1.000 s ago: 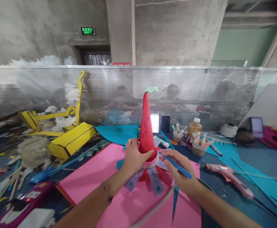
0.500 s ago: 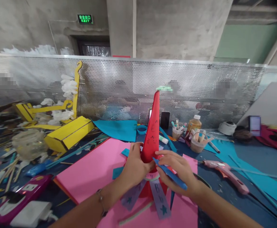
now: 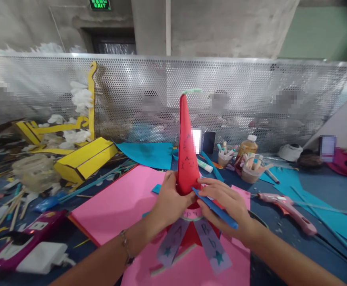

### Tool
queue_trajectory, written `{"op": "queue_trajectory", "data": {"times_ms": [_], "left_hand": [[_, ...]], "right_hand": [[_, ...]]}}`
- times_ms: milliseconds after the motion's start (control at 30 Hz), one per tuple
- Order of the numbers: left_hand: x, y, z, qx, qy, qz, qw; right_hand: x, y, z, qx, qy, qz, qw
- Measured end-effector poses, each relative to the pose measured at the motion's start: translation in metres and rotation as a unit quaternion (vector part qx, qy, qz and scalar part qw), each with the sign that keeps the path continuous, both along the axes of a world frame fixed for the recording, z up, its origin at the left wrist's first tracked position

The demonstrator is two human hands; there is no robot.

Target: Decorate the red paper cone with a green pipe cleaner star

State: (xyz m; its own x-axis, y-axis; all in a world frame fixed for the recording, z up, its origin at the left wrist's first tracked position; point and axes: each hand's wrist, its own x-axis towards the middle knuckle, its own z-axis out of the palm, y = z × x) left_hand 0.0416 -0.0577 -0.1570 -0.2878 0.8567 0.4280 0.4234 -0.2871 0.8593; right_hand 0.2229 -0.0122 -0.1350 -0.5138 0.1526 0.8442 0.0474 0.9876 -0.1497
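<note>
A tall red paper cone [image 3: 186, 159] stands tilted slightly left, with drawn black marks on its side and a pale green strip [image 3: 193, 91] at its tip. My left hand [image 3: 172, 200] is closed round the lower left of the cone. In my right hand [image 3: 225, 202] is a narrow flat blue piece [image 3: 216, 209], its pointed end against the cone's lower edge; its kind cannot be made out. Below the cone is a lettered pink band [image 3: 193, 213]. Purple paper strips [image 3: 215, 250] with letters and teal stars hang from it over a red base, partly hidden by my hands.
Pink sheets [image 3: 108, 204] lie underneath. A pink glue gun [image 3: 288, 208] rests at right, near cups of markers [image 3: 250, 172] and a bottle [image 3: 247, 147]. Left are a yellow box [image 3: 85, 161], a plastic container [image 3: 32, 172] and a purple power strip [image 3: 27, 236].
The cone's tip has swung left and its lean has changed. Both hands keep their hold. The camera view has tipped downward a little.
</note>
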Motion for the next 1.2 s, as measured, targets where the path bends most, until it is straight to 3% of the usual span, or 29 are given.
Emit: {"op": "queue_trajectory", "data": {"times_ms": [333, 1200], "left_hand": [[0.008, -0.004, 0.001, -0.031, -0.127, -0.116, 0.985], [0.006, -0.008, 0.005, -0.014, -0.008, -0.061, 0.998]], "right_hand": [[0.001, -0.002, 0.005, 0.056, 0.002, -0.003, 0.998], [-0.002, -0.004, 0.012, 0.093, -0.009, -0.001, 0.996]]}}
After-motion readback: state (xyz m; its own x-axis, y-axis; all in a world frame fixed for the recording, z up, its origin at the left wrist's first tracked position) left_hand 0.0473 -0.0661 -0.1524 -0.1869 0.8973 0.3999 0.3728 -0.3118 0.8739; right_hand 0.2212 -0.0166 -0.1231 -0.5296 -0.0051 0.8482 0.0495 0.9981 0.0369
